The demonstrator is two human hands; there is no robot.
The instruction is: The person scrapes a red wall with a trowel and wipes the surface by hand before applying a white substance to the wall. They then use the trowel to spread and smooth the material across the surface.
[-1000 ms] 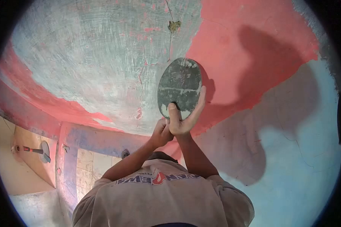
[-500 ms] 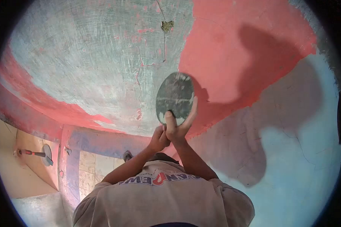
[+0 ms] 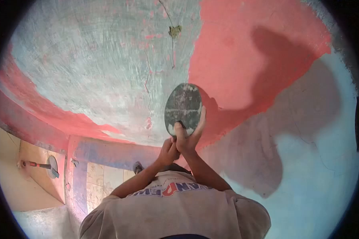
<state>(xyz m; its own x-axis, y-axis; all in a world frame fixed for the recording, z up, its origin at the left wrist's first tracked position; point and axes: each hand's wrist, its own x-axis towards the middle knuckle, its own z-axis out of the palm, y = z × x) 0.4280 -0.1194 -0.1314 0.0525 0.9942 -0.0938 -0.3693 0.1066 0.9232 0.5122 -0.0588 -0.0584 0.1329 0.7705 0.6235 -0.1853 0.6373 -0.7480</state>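
A dark green oval disc with pale worn patches is held up against the wall, at the border between scraped grey-green plaster and red paint. My right hand grips its lower right part, thumb on the near face and fingers along the right edge. Just below the disc, my left hand is closed beside my right wrist; what it holds, if anything, is hidden.
The wall carries red paint, light blue paint and thin cracks, with a small hole high up. At lower left, a red-and-black-handled tool lies by a round grey disc. A foot shows beside my shirt.
Both hands and the oval disc have shifted slightly down in the view. The left-side tool and floor appear a little further right and lower.
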